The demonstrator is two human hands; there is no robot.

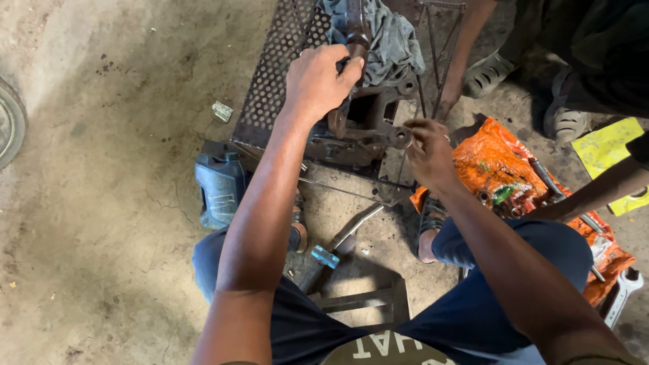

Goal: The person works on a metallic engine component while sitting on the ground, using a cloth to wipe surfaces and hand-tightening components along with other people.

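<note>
A rusty cast metal part (368,118) with lugs stands on a perforated metal stand (274,81). My left hand (318,81) grips the upper shaft of this part, just below a grey rag (392,37) draped over its top. My right hand (427,152) pinches at a round lug (402,137) on the part's right side; whether it holds a small piece there is hidden by the fingers.
A blue plastic jug (220,188) lies on the concrete floor at the left. A hammer (338,247) lies between my feet. An orange bag (510,182) with tools sits at the right. Another person's sandalled feet (527,88) and arm (602,189) are at the top right.
</note>
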